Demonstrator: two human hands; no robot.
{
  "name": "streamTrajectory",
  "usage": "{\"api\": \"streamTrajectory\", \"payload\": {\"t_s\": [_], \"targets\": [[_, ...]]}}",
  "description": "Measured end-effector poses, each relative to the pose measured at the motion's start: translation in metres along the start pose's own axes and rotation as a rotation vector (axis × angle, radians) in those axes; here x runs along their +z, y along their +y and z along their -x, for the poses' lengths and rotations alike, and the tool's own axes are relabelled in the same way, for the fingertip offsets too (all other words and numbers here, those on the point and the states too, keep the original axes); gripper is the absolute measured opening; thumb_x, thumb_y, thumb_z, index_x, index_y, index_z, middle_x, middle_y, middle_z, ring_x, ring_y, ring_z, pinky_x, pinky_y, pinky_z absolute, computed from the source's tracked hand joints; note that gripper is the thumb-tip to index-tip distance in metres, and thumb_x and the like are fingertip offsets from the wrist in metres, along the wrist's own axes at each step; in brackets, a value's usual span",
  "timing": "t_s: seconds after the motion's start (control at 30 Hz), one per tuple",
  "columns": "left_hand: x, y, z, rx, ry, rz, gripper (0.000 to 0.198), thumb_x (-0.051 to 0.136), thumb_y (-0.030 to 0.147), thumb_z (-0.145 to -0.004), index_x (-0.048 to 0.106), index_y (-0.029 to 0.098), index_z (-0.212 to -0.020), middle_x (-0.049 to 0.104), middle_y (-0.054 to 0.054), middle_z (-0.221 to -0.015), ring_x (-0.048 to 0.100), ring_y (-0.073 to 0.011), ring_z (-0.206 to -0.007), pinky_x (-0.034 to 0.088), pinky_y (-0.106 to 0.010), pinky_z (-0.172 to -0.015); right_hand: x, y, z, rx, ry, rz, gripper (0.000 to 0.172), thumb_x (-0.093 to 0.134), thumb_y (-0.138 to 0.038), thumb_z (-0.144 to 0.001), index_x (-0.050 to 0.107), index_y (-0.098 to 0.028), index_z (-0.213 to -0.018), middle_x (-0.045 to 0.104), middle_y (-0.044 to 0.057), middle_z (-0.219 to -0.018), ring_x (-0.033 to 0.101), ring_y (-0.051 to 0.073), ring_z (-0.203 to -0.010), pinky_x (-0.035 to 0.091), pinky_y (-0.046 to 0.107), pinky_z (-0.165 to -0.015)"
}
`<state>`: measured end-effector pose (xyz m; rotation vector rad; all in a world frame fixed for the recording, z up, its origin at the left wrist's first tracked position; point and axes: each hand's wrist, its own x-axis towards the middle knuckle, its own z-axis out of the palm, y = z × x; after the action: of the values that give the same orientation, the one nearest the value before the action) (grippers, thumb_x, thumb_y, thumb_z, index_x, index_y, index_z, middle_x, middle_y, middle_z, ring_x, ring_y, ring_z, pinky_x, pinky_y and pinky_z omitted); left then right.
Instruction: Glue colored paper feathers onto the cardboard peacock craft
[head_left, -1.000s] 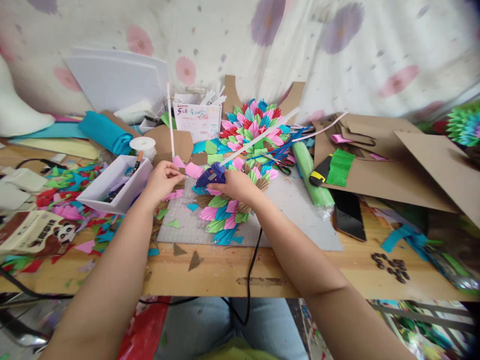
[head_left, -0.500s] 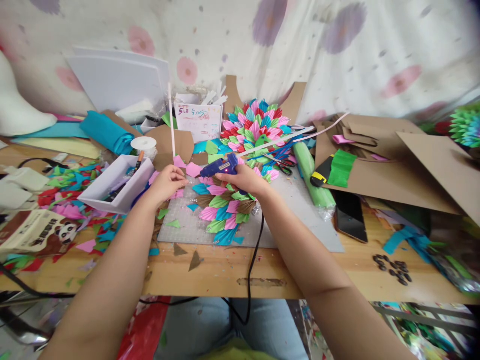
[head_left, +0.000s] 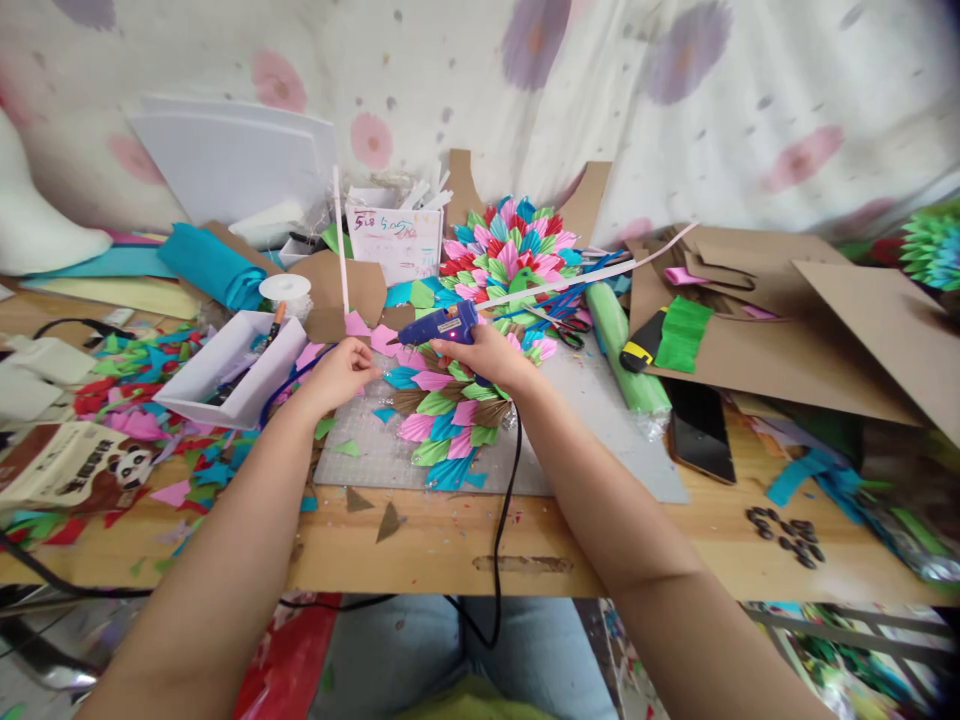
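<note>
My right hand is wrapped round a blue glue gun, its nozzle pointing left and a long pale stick running out of its back. Just left of the nozzle is my left hand, fingers curled together; what they hold, if anything, is too small to make out. Beneath the glue gun, a layered piece of pink, green, blue and brown pleated paper petals lies on the grey cutting mat. Behind it stands a fuller cluster of red, pink, blue and green petals.
A white tray with pens and many paper scraps lie left. A green roll, scissors, a yellow-black cutter, a phone and cardboard are right. The gun's black cord hangs over the table's front edge.
The glue gun has shifted slightly left. My left hand has moved a little to the right and its fingers have turned, curling more inward.
</note>
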<state>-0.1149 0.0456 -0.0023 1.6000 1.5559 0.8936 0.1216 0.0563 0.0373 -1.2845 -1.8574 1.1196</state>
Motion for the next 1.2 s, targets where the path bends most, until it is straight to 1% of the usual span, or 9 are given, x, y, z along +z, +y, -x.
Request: {"api": "streamTrajectory", "payload": {"t_s": [0.17,0.3,0.43,0.57,0.63,0.77,0.9,1.03,1.2], "targets": [[0.000,-0.008,-0.004,0.036,-0.022,-0.055,0.025,0.065,0.025,-0.063,0.044,0.022,-0.076,0.056,0.003,-0.061,0.053,-0.0139,-0.054,0.038,-0.026,-0.052,0.002,0.001,-0.001,-0.014,0.008,0.002,0.037,0.061,-0.051,-0.074,0.061,-0.015,-0.080,0.065,0.003,-0.067,0.046,0.007,-0.048,0.037,0.020,-0.045],[0.001,-0.009,-0.005,0.041,-0.014,-0.112,0.025,0.064,0.026,-0.063,0.044,0.021,-0.076,0.056,0.003,-0.061,0.052,-0.0138,-0.053,0.038,-0.026,-0.051,0.002,-0.002,0.000,0.013,0.040,0.007,0.035,0.061,-0.050,-0.074,0.061,-0.015,-0.078,0.066,0.003,-0.068,0.045,0.006,-0.047,0.036,0.020,-0.044],[0.000,-0.009,-0.004,0.054,-0.021,-0.097,0.027,0.065,0.030,-0.062,0.044,0.022,-0.077,0.057,0.003,-0.061,0.054,-0.0148,-0.053,0.039,-0.027,-0.051,0.001,-0.005,0.002,0.035,0.070,-0.003,0.033,0.062,-0.047,-0.075,0.061,-0.015,-0.079,0.066,0.003,-0.069,0.045,0.006,-0.046,0.035,0.021,-0.044],[-0.001,-0.005,-0.002,0.026,0.019,-0.072,0.032,0.069,0.035,-0.059,0.047,0.022,-0.078,0.057,0.002,-0.064,0.054,-0.0150,-0.055,0.040,-0.027,-0.052,0.000,-0.011,0.006,0.046,0.083,0.006,0.034,0.061,-0.048,-0.075,0.062,-0.014,-0.073,0.065,0.005,-0.067,0.045,0.007,-0.047,0.035,0.022,-0.045],[-0.003,-0.003,-0.001,0.020,0.051,-0.071,0.032,0.070,0.036,-0.058,0.049,0.021,-0.077,0.058,0.001,-0.067,0.055,-0.0152,-0.059,0.041,-0.027,-0.052,-0.001,-0.012,0.007,0.056,0.102,0.006,0.035,0.061,-0.048,-0.075,0.063,-0.014,-0.073,0.064,0.005,-0.067,0.045,0.007,-0.047,0.035,0.021,-0.045],[-0.003,-0.003,-0.003,0.008,0.081,-0.104,0.028,0.067,0.041,-0.061,0.052,0.020,-0.074,0.059,-0.001,-0.072,0.057,-0.0163,-0.064,0.042,-0.027,-0.054,0.000,-0.010,0.005,0.071,0.158,-0.007,0.037,0.062,-0.051,-0.073,0.062,-0.013,-0.071,0.061,0.003,-0.061,0.043,0.006,-0.045,0.034,0.021,-0.044],[0.001,-0.006,-0.005,-0.002,0.093,-0.179,0.031,0.065,0.045,-0.063,0.053,0.021,-0.078,0.061,-0.003,-0.075,0.058,-0.0180,-0.067,0.041,-0.027,-0.054,0.000,-0.008,0.003,0.047,0.193,-0.022,0.039,0.060,-0.052,-0.074,0.063,-0.013,-0.069,0.059,0.002,-0.057,0.044,0.007,-0.045,0.034,0.021,-0.045],[0.005,-0.007,-0.004,-0.005,0.095,-0.226,0.034,0.067,0.045,-0.061,0.052,0.021,-0.081,0.063,-0.003,-0.075,0.060,-0.0185,-0.067,0.039,-0.026,-0.054,0.000,-0.011,0.004,0.053,0.193,-0.021,0.040,0.058,-0.051,-0.076,0.065,-0.012,-0.068,0.056,0.001,-0.053,0.043,0.007,-0.044,0.034,0.021,-0.045],[0.006,-0.006,-0.004,0.005,0.100,-0.234,0.031,0.066,0.042,-0.061,0.051,0.021,-0.078,0.063,-0.002,-0.073,0.059,-0.0181,-0.063,0.039,-0.027,-0.054,-0.002,-0.015,0.008,0.058,0.199,-0.030,0.041,0.058,-0.052,-0.076,0.064,-0.012,-0.066,0.052,-0.001,-0.048,0.043,0.007,-0.044,0.034,0.021,-0.045]]}}
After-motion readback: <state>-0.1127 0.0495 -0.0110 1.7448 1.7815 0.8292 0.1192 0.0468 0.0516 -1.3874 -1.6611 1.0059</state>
